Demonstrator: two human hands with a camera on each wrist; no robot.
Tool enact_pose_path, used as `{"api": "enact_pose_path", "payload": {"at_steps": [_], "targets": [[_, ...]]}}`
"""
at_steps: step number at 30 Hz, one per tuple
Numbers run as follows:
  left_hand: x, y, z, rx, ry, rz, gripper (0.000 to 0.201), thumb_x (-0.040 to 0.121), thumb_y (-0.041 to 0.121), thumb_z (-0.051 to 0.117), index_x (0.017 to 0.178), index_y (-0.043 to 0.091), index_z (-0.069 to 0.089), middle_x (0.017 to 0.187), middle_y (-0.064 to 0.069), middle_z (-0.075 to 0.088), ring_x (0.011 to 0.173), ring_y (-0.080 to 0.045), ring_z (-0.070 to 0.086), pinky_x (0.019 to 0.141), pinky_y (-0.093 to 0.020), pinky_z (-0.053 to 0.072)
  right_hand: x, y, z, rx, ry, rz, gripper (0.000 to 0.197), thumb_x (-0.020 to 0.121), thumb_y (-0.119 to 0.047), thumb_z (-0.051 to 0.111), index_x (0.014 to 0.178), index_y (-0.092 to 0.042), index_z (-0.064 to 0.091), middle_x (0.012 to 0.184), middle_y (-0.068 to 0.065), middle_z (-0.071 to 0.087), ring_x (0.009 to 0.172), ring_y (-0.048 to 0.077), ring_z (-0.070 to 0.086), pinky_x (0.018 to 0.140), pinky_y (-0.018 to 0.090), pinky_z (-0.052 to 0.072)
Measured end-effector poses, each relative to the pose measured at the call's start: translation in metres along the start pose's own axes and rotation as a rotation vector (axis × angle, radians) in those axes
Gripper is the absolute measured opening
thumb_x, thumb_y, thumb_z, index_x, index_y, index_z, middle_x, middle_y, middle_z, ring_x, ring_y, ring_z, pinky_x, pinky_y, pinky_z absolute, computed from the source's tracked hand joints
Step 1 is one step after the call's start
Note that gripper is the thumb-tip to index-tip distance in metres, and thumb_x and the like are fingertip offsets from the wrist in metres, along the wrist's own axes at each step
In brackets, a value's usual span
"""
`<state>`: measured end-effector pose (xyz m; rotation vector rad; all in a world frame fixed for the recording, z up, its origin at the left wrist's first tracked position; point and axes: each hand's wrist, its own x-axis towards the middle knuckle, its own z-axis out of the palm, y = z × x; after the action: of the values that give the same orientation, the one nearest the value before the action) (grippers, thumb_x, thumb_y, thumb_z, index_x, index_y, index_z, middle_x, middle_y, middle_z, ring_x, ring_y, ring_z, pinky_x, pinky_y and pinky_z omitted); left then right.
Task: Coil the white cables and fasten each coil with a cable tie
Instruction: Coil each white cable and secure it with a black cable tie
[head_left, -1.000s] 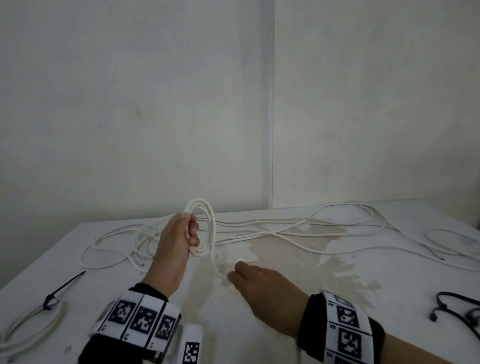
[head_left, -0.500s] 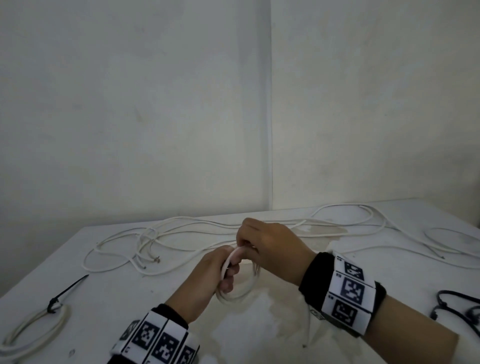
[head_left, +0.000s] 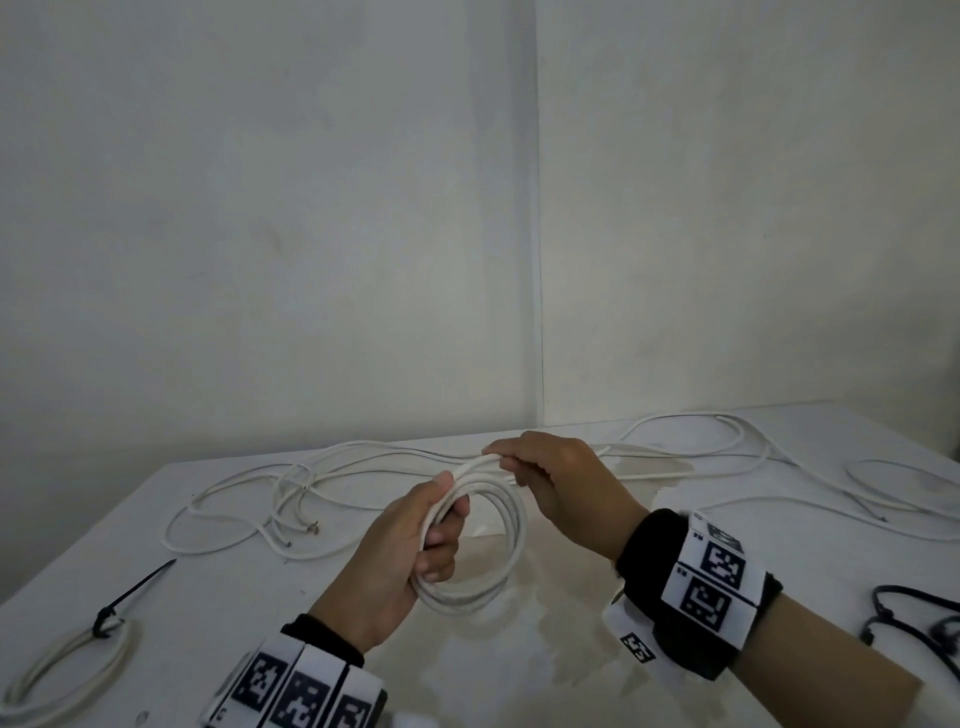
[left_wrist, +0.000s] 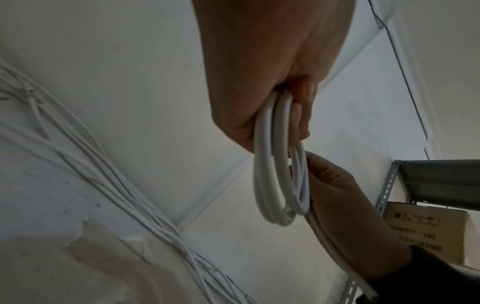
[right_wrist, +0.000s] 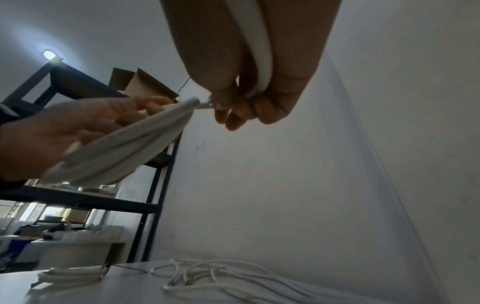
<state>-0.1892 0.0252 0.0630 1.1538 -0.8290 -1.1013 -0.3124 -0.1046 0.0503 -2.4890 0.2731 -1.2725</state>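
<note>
A white cable coil (head_left: 501, 540) of several loops hangs above the table centre. My left hand (head_left: 415, 540) grips its left side, fingers curled through the loops; the coil (left_wrist: 275, 168) shows in the left wrist view too. My right hand (head_left: 540, 467) pinches the cable at the coil's top, and in the right wrist view the cable (right_wrist: 262, 51) runs through its curled fingers. Loose white cables (head_left: 363, 467) sprawl along the table's far side. A finished coil (head_left: 67, 670) with a black cable tie (head_left: 132, 597) lies at the front left.
The white table (head_left: 571, 670) stands in a corner between two pale walls. Black cable ties (head_left: 914, 618) lie at the right edge. More loose cable (head_left: 779, 457) loops across the far right. A metal shelf (right_wrist: 78, 131) with cardboard boxes stands off to the side.
The right hand has come up from the table to the coil's top, laying on another loop. The left hand has lowered the coil toward the table centre.
</note>
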Motion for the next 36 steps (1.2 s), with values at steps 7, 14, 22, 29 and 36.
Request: {"api": "enact_pose_path", "payload": {"at_steps": [7, 14, 22, 29, 36], "targets": [[0.001, 0.002, -0.002, -0.108, 0.033, 0.015, 0.036, 0.096, 0.028, 0.035, 0.07, 0.007, 0.049, 0.045, 0.006, 0.026, 0.03, -0.002, 0.019, 0.033, -0.015, 0.023, -0.013, -0.011, 0.006, 0.201, -0.133, 0.248, 0.03, 0.099, -0.018, 0.036, 0.117, -0.011, 0.058, 0.105, 0.005, 0.066, 0.094, 0.012, 0.058, 0.085, 0.023, 0.043], [0.005, 0.007, -0.015, -0.208, 0.112, 0.076, 0.033, 0.095, 0.029, 0.037, 0.071, 0.008, 0.048, 0.043, 0.008, 0.029, 0.028, -0.001, 0.021, 0.032, -0.014, 0.024, -0.016, -0.006, -0.001, -0.022, -0.179, 0.264, 0.024, 0.093, -0.022, 0.051, 0.101, -0.005, 0.066, 0.074, -0.012, 0.036, 0.066, -0.001, 0.04, 0.063, 0.016, 0.028], [0.007, 0.003, -0.009, -0.243, 0.119, 0.105, 0.035, 0.097, 0.029, 0.035, 0.071, 0.009, 0.047, 0.044, 0.008, 0.029, 0.029, -0.002, 0.021, 0.034, -0.015, 0.024, -0.014, -0.025, 0.012, 0.519, -0.147, 0.634, 0.027, 0.094, 0.003, 0.04, 0.095, -0.005, 0.066, 0.07, 0.005, 0.056, 0.048, 0.004, 0.056, 0.053, 0.019, 0.052], [0.007, -0.005, -0.009, -0.201, 0.131, 0.118, 0.034, 0.096, 0.031, 0.036, 0.072, 0.01, 0.048, 0.045, 0.006, 0.028, 0.031, -0.003, 0.022, 0.035, -0.016, 0.026, -0.013, -0.038, 0.013, 0.74, -0.091, 0.679, 0.007, 0.088, -0.011, 0.059, 0.09, -0.016, 0.064, 0.073, 0.003, 0.064, 0.065, 0.009, 0.063, 0.065, 0.02, 0.053], [0.003, -0.007, -0.005, -0.107, 0.112, 0.116, 0.032, 0.097, 0.031, 0.036, 0.076, 0.011, 0.049, 0.048, 0.007, 0.03, 0.035, -0.005, 0.024, 0.04, -0.017, 0.03, -0.017, -0.035, 0.016, 0.854, 0.006, 0.766, 0.012, 0.088, -0.001, 0.056, 0.09, -0.012, 0.06, 0.076, 0.003, 0.064, 0.063, 0.009, 0.062, 0.067, 0.02, 0.051]]}}
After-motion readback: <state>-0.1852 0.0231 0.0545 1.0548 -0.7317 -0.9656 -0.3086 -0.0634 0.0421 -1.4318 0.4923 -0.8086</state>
